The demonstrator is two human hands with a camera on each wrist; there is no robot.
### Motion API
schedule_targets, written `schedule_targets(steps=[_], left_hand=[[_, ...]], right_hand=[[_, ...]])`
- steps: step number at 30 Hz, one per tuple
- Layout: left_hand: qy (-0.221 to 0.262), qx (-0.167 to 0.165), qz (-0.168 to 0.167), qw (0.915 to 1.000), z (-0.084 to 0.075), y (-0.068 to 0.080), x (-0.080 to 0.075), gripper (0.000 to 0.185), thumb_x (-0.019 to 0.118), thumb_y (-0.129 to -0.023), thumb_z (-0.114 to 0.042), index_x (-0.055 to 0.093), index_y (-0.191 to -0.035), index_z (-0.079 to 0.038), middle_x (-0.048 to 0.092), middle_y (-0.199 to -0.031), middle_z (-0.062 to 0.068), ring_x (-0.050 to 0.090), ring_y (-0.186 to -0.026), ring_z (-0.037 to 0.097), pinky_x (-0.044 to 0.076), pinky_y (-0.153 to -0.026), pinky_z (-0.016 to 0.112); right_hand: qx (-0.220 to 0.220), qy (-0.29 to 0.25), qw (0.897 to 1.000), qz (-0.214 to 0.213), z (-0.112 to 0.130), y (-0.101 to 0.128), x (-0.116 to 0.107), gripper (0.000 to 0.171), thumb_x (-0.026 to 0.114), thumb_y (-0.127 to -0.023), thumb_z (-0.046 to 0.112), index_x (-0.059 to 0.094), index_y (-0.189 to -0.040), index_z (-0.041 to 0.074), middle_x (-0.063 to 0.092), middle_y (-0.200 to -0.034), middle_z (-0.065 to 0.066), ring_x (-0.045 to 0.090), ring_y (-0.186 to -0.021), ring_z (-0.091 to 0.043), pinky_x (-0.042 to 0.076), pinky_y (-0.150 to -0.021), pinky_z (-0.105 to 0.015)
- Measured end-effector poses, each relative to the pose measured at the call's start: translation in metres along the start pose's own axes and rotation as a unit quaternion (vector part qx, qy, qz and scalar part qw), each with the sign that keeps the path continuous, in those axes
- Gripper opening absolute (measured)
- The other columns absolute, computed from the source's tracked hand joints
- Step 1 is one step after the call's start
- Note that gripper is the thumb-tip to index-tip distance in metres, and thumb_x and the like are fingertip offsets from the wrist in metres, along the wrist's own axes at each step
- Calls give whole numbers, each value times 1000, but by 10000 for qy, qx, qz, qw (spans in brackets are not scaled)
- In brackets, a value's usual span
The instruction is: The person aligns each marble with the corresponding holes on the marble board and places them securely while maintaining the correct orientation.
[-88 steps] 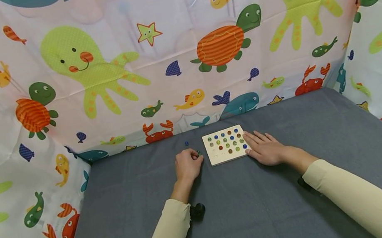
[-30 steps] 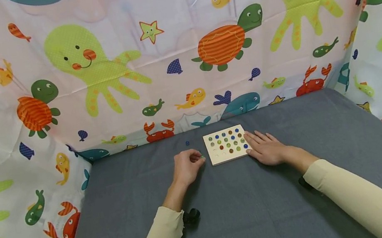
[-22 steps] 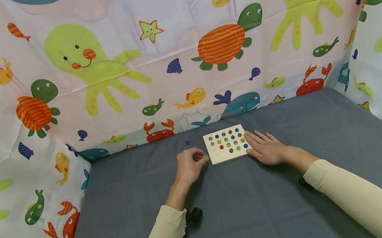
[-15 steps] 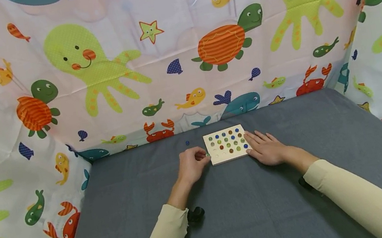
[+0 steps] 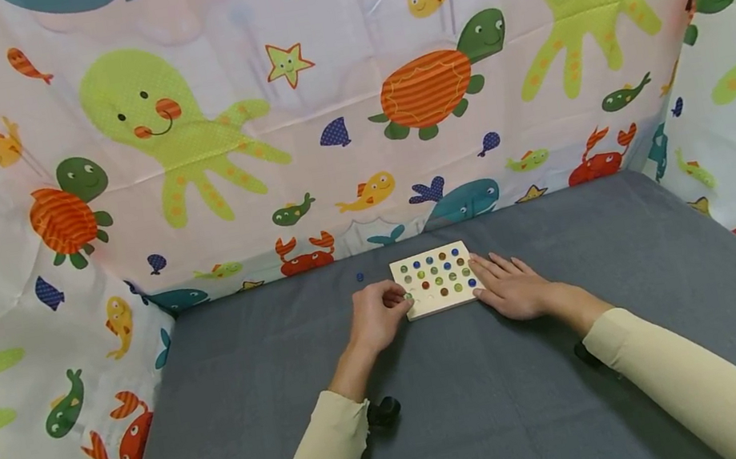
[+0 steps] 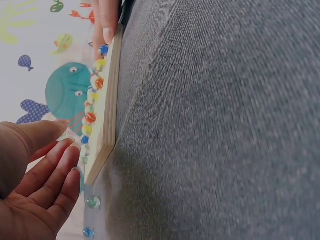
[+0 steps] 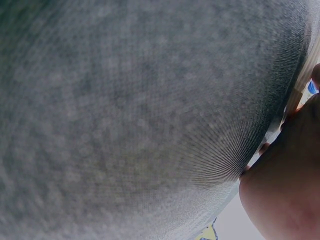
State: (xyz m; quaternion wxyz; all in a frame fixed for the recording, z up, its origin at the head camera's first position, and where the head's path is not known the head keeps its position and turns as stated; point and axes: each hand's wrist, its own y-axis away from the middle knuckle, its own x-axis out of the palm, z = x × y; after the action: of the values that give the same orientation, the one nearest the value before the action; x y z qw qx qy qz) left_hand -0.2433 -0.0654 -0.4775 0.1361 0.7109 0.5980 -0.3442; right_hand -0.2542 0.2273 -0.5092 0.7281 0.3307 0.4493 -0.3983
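Two hands at a marble board

The left hand [image 5: 377,316] pinches a green marble [image 5: 409,297] over the near-left corner of the board [image 5: 440,301], which lies far on the grey table [image 5: 513,400]. The right hand [image 5: 511,287] rests flat, fingers straight, against its right edge. One blue marble [image 5: 360,277] lies left.

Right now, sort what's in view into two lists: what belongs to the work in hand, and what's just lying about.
In use:
- wooden board, marbles in its holes
- left hand, pinching a marble at the board's left edge
- right hand, flat against the board's right edge

Lying about:
- loose blue marble on the grey cloth
- sea-creature curtain behind
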Motion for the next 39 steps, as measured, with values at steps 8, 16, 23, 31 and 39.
schedule_targets(steps=[8, 16, 23, 31, 39], left_hand=[[-3, 117, -3, 9999, -6, -3, 6, 8, 80, -90, -11, 76, -95, -5, 73, -85, 5, 69, -76, 14, 56, -70, 28], [-51, 142, 43, 9999, -6, -7, 12, 10, 80, -90, -11, 76, -96, -4, 72, -85, 4, 69, -77, 13, 56, -72, 28], [-86, 48, 72, 9999, -5, -11, 17, 11, 81, -90, -12, 76, -95, -4, 74, -90, 6, 70, -79, 14, 57, -73, 27], [-85, -9, 161, 9998, -5, -13, 21, 9, 79, -91, -10, 75, -96, -4, 74, -89, 6, 70, -80, 15, 57, -75, 29], [-106, 38, 223, 9997, -7, -15, 25, 11, 78, -91, -10, 76, -98, -2, 74, -88, 7, 70, -79, 16, 56, -74, 30]], right_hand=[[23, -38, 10000, -12, 3, 1, -2, 68, 33, -111, 41, 10, -164, 6, 7, -172, -13, 5, -156, -42, 2, -119, -66], [28, 14, 10000, -13, 1, 0, 0, 70, 32, -111, 45, 10, -165, 7, 7, -172, -12, 5, -156, -41, 2, -119, -66], [15, 78, 10000, -59, -4, -3, 3, 71, 31, -110, 49, 9, -165, 8, 7, -172, -11, 5, -157, -40, 3, -120, -66], [5, 78, 9999, -80, -2, -2, 4, 70, 32, -111, 46, 10, -165, 8, 8, -172, -12, 6, -156, -41, 2, -119, -66], [-19, 70, 10000, -64, -1, -2, 3, 68, 34, -111, 41, 10, -164, 7, 8, -172, -13, 6, -156, -41, 2, -119, -66]])
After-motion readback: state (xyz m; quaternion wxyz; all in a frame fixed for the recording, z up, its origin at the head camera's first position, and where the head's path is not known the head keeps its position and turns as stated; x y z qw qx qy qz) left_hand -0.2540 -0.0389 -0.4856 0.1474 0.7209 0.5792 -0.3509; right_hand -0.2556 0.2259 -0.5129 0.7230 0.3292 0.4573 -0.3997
